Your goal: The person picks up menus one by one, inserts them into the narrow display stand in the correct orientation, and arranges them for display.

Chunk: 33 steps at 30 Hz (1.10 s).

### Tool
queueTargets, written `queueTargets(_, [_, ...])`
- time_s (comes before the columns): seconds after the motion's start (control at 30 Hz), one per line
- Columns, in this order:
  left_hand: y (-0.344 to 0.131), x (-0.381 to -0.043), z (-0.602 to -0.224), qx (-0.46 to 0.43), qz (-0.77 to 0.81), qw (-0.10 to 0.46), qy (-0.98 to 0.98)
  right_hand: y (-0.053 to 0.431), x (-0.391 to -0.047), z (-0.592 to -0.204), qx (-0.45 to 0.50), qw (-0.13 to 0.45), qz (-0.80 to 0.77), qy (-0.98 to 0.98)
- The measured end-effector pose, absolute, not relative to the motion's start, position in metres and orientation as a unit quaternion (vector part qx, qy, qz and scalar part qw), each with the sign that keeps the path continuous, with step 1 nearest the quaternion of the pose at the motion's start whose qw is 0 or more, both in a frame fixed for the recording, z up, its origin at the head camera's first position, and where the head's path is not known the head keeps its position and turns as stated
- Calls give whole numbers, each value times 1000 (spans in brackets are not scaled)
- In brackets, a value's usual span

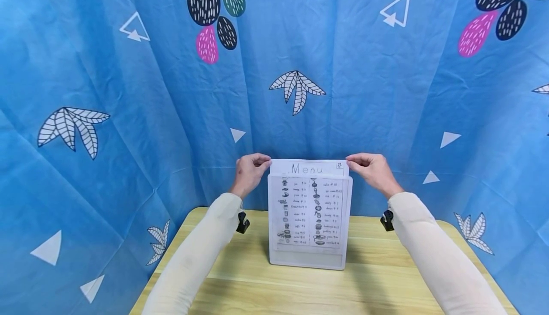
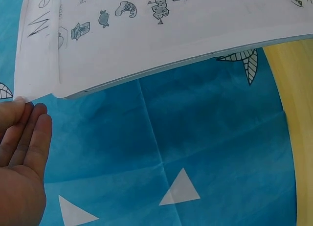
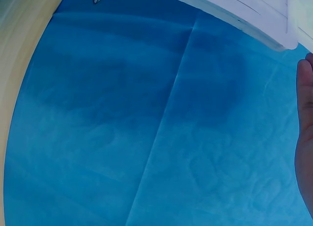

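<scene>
A paper menu sheet (image 1: 283, 166), headed "Menu" with small drawings and prices, sits partly inside a clear upright sign holder (image 1: 309, 259). Its top strip sticks out above the holder's upper edge. My left hand (image 1: 250, 172) pinches the sheet's top left corner between thumb and fingers; the left wrist view shows this hand (image 2: 24, 157) at the paper's corner. At the top right corner, my right hand (image 1: 375, 172) pinches the paper too. Only the edge of that hand (image 3: 305, 113) appears in the right wrist view, near the holder's corner (image 3: 288, 42).
Beneath the holder is a light wood-grain table (image 1: 240, 277) with rounded back corners. A blue patterned curtain (image 1: 356, 96) hangs behind it and along both sides. Dark wrist-worn devices (image 1: 242, 222) sit at both wrists, below the white sleeves (image 1: 201, 248).
</scene>
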<state>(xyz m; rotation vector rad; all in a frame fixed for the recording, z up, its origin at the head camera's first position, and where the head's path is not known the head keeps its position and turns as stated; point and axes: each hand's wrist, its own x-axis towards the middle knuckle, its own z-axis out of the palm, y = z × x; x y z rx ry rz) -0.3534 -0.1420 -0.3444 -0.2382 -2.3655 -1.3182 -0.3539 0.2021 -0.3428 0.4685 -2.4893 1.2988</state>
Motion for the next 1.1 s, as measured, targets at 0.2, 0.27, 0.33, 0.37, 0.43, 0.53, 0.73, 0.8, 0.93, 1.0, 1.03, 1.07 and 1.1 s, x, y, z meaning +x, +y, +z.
queueTargets(0.2, [-143, -354, -345, -85, -475, 209, -850, 202, -353, -343, 162, 147, 450, -866])
queueTargets(0.27, [-143, -353, -345, -84, -476, 208, -850, 202, -353, -344, 161, 145, 451, -866])
queueTargets(0.33, [-143, -353, -346, -83, -476, 206, -851, 202, -352, -344, 160, 144, 452, -866])
queueTargets(0.37, [-143, -352, -347, -82, -476, 205, -851, 203, -352, -345, 159, 143, 451, -866])
queueTargets(0.43, [-143, -352, -348, -83, -476, 205, -851, 203, -351, -346, 158, 142, 452, -867])
queueTargets(0.53, [-143, -352, -350, -85, -473, 208, -852, 204, -351, -348, 160, 140, 452, -866])
queueTargets(0.73, [-144, -351, -352, -90, -468, 207, -855, 205, -351, -352, 160, 136, 451, -868])
queueTargets(0.8, [-145, -350, -353, -91, -467, 206, -855, 205, -351, -353, 158, 133, 450, -869])
queueTargets(0.93, [-145, -352, -356, -92, -468, 203, -855, 205, -351, -355, 161, 134, 452, -867])
queueTargets(1.0, [-145, -352, -356, -91, -470, 202, -855, 205, -352, -356, 162, 138, 452, -866])
queueTargets(1.03, [-145, -352, -357, -90, -471, 201, -854, 206, -352, -356, 162, 139, 451, -866])
queueTargets(1.07, [-145, -352, -357, -89, -471, 200, -854, 206, -352, -357, 163, 141, 450, -867])
queueTargets(1.1, [-145, -352, -357, -89, -471, 200, -854, 206, -352, -357, 165, 143, 448, -867])
